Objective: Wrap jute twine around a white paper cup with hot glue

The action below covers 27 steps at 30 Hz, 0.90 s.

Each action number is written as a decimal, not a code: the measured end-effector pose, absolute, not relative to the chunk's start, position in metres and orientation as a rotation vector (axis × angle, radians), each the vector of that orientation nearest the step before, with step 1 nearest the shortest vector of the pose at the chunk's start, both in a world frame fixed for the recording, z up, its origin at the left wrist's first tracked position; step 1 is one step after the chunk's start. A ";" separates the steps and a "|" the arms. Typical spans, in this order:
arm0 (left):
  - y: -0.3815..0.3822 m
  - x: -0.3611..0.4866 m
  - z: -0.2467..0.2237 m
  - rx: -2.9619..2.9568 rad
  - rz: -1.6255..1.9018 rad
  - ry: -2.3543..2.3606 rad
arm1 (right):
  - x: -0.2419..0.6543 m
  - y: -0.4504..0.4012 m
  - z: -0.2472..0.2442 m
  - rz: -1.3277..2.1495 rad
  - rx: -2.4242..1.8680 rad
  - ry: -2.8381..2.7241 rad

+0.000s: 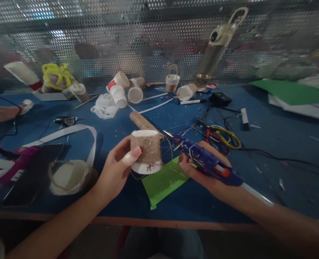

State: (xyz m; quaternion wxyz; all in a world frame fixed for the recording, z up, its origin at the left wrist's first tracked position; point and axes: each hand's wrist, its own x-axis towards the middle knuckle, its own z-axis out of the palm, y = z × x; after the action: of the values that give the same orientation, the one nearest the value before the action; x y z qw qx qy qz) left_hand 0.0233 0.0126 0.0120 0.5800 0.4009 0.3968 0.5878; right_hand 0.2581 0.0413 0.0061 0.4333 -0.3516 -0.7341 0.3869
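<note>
Twine-wrapped paper cup [145, 151] gripped in left hand [116, 169], right hand [202, 172] clutching glue gun [205, 160]; nozzle beside cup, hot glue could burn that thumb.

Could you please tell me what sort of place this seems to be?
Probably a shared craft workbench: the right hand holds a glue gun, the left hand a twine-wrapped paper cup, with more cups on the blue table.

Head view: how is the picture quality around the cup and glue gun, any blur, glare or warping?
Head view: dim overall, yet the twine-wrapped cup in the left hand and the blue glue gun in the right hand read sharply; the perforated metal screen shows bright glare patches; what lies behind it is blurred; the table edge bows from wide-angle distortion; the frame corners darken.
</note>
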 end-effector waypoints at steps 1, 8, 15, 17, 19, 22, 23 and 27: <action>0.013 0.024 0.012 0.922 1.351 0.914 | 0.256 0.042 0.004 1.016 -0.835 -1.819; 0.012 0.030 0.011 0.860 1.285 0.906 | 0.245 0.035 -0.001 0.902 -0.808 -1.820; 0.013 0.032 0.011 0.819 1.236 0.921 | 0.244 0.032 -0.002 0.989 -0.800 -1.760; 0.014 0.032 0.011 0.819 1.245 0.923 | 0.246 0.032 -0.004 1.004 -0.790 -1.756; 0.014 0.032 0.010 0.836 1.251 0.931 | 0.248 0.032 -0.006 0.996 -0.806 -1.742; 0.014 0.030 0.009 0.878 1.255 0.956 | 0.250 0.032 -0.006 0.943 -0.833 -1.775; 0.015 0.030 0.008 0.892 1.263 0.963 | 0.251 0.032 -0.005 0.925 -0.834 -1.793; 0.016 0.027 0.004 0.960 1.299 1.001 | 0.251 0.034 -0.001 0.922 -0.839 -1.816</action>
State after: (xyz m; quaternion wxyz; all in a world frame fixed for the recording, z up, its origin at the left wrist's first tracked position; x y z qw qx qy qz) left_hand 0.0273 0.0163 0.0036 0.5815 0.4108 0.4285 0.5563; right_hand 0.2509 0.0337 -0.0006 0.4524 -0.3396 -0.7353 0.3731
